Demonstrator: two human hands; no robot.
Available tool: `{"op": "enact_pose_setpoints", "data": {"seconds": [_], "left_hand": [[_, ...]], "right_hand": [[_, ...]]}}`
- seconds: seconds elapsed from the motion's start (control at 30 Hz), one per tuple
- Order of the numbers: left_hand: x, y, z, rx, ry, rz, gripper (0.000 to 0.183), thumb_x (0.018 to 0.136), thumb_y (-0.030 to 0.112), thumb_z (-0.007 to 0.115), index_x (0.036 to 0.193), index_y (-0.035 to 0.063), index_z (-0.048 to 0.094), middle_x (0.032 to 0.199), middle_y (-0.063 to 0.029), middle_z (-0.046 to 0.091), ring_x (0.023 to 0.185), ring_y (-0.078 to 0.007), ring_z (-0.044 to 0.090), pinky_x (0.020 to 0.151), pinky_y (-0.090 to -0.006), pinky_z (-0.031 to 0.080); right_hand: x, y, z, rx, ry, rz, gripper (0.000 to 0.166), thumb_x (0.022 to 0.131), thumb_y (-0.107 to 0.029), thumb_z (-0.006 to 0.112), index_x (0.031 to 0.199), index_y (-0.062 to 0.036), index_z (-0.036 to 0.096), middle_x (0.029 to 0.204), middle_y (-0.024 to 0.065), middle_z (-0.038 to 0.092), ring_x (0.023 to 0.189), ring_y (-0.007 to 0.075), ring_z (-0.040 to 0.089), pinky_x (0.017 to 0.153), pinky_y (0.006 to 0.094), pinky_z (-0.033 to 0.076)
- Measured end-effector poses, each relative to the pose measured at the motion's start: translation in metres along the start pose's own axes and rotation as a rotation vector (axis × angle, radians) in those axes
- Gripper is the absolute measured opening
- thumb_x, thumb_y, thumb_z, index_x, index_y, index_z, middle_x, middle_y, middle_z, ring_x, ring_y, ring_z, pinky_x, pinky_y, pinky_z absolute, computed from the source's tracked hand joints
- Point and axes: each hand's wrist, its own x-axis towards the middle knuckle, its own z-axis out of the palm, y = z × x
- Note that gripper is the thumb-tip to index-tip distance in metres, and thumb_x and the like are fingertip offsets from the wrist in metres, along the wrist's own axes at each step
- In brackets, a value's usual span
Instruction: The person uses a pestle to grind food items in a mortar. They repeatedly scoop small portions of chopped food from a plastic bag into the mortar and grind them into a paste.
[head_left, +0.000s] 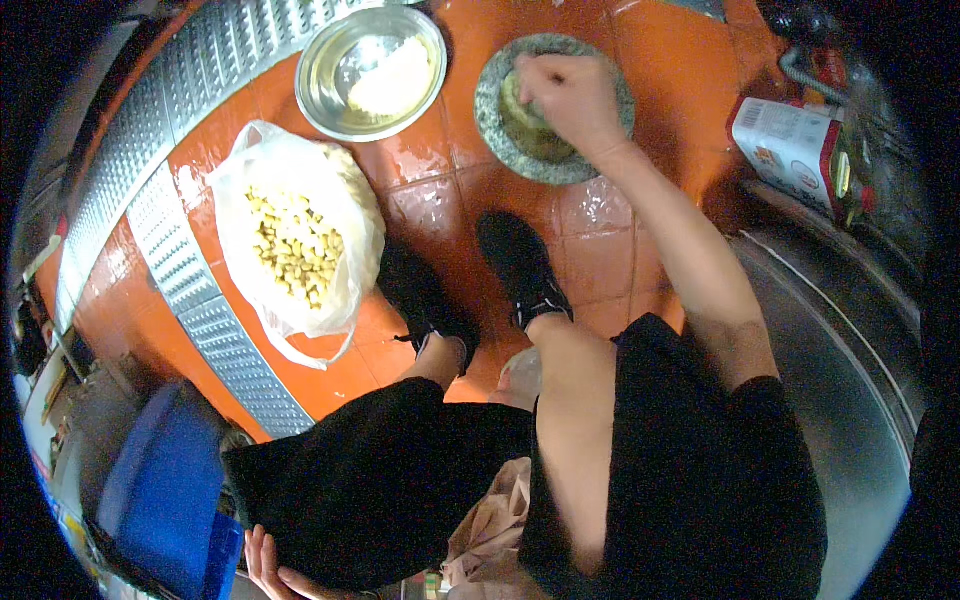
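Note:
My right hand (574, 94) is a fist over a round grey stone mortar (495, 139) on the floor. It grips what looks like a pale greenish stone pestle (517, 97), partly hidden by the fingers and leaning inside the bowl. Brownish contents (551, 145) show below it, too blurred to identify. At the bottom left edge, my left hand (266, 562) rests beside my knee in black cloth, close to a blue plastic container (165, 480). Its fingers are extended, no object shows in them, and the frame cuts off part of the hand.
Left of the mortar stand a steel bowl (319, 64) with a pale, overexposed heap and a plastic bag (240, 292) of peanut-like kernels (300, 255). Perforated metal grates (214, 345) cross the wet orange tiles (600, 270). A printed tin (784, 146) stands at right.

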Motion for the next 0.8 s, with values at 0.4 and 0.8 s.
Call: {"op": "enact_pose_setpoints", "data": {"seconds": [0.4, 0.8], "left_hand": [[-0.002, 0.001, 0.006, -0.009, 0.044, -0.013, 0.042, 0.1, 0.025, 0.039, 0.108, -0.0084, 0.062, 0.115, -0.0219, 0.064, 0.11, -0.0349, 0.058, 0.104, -0.0474, 0.04], [-0.003, 0.001, -0.002, -0.005, 0.034, 0.0, 0.04, 0.1, 0.024, 0.039, 0.109, -0.0081, 0.062, 0.116, -0.0219, 0.063, 0.111, -0.0354, 0.057, 0.104, -0.0482, 0.04]], "right_hand": [[0.01, -0.006, 0.0, 0.022, -0.06, 0.095, 0.039, 0.091, -0.028, 0.061, 0.062, -0.0018, 0.065, 0.061, 0.003, 0.065, 0.057, 0.0103, 0.059, 0.059, 0.0285, 0.046], [0.003, -0.027, -0.015, 0.197, -0.016, 0.168, 0.037, 0.092, -0.02, 0.059, 0.062, -0.0004, 0.066, 0.059, 0.0015, 0.064, 0.058, 0.0095, 0.059, 0.061, 0.026, 0.047]]}}
